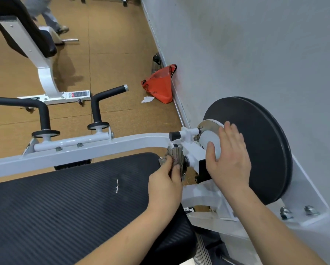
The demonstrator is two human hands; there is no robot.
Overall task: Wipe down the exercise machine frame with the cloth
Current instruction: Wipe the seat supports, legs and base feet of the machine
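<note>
At frame | 1 cloth, left hand pinching | right hand flat

Top left, the person is cut off by the top edge; only legs and a shoe show. The print on the label is too small to read. The bottle is partly hidden behind the red bag. The cloth is half covered by the left hand. The bench is cut off at the left and bottom edges.
</note>
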